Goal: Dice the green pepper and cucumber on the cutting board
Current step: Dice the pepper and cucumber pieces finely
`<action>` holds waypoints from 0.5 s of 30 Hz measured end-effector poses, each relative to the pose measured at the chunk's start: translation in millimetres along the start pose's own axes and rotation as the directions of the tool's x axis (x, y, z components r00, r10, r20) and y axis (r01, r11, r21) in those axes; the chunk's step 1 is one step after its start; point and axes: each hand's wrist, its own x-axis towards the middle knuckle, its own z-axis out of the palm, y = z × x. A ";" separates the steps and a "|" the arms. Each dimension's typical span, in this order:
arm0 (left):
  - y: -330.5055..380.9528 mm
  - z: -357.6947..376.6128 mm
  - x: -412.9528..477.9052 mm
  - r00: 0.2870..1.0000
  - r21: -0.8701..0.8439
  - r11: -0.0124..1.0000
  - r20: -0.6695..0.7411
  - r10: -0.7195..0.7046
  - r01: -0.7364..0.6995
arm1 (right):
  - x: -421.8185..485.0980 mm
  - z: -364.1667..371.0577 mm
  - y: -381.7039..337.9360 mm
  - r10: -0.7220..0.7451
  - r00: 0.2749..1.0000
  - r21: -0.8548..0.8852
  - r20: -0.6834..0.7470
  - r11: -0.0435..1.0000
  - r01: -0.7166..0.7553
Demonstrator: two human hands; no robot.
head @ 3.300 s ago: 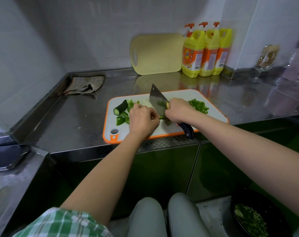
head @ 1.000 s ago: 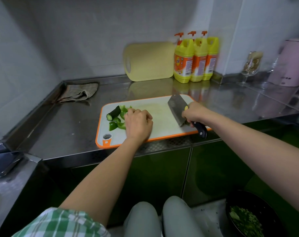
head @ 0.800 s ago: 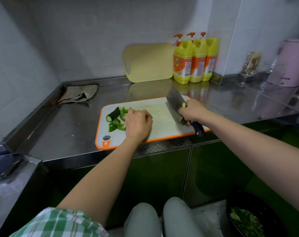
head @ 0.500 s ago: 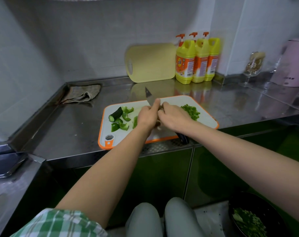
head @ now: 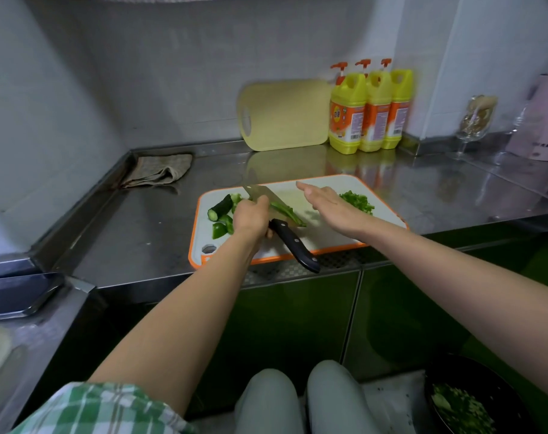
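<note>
1. The cutting board, white with an orange rim, lies on the steel table. Its long axis runs left to right.
2. My left hand grips the knife with the fingers curled over it where the blade meets the handle. The knife's long axis runs diagonally. The blade points away from me and to the left, and the black handle points toward me and to the right. The handle end overhangs the near edge of the board.
3. Long green pepper strips lie along the blade's right edge, parallel to it.
4. My right hand holds nothing. The fingers are straight and together and point away and to the left, over the middle of the board. I cannot tell whether it touches the board.
5. The diced pepper pile sits at the right end of the board, just beyond my right hand.
6. The cucumber piece lies at the left end, on a diagonal, with its pale cut face toward me and to the left. Pepper chunks lie just beside it, nearer to me.
7. A black bowl holding chopped greens stands low at the right, below table level.
</note>
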 end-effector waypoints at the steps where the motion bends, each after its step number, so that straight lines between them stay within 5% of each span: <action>1: -0.3 0.3 -1.2 1.000 -0.003 1.000 -0.003 0.001 -0.001 | -1.2 2.8 1.3 -0.010 1.000 -0.008 0.013 1.000 0.010; 7: 3.3 1.2 -1.8 0.999 -0.046 0.999 -0.048 0.000 -0.002 | -10.8 24.6 -7.0 -0.077 0.983 -0.194 0.166 0.975 0.109; 15: -3.5 -20.8 -0.5 0.990 0.042 0.999 -0.140 -0.009 0.015 | 7.3 43.3 2.3 0.191 0.981 -0.216 0.044 0.960 -0.178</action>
